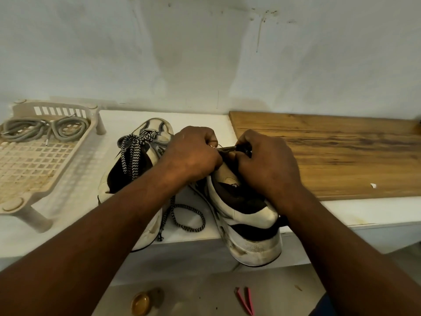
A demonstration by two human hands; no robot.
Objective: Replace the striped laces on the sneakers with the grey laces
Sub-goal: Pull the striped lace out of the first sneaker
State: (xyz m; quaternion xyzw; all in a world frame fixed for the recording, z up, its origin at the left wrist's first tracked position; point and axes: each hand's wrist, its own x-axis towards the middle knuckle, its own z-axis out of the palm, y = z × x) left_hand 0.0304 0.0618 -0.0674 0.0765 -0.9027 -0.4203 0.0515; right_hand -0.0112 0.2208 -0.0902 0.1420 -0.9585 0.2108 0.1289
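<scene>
Two white and black sneakers stand on a white ledge. The left sneaker (127,169) still carries a tied black-and-white striped lace (132,147). Over the front of the right sneaker (246,215) my left hand (193,153) pinches a striped lace end, and my right hand (266,160) pinches the same lace close beside it. A loose length of striped lace (189,218) loops on the ledge between the shoes. The grey laces (43,130) lie coiled in a beige plastic rack at the far left.
The beige rack (29,169) on short legs fills the left of the ledge. A wooden board (330,153) lies to the right against the wall. On the floor below are a pink clip-like thing (247,301) and a small amber object (140,303).
</scene>
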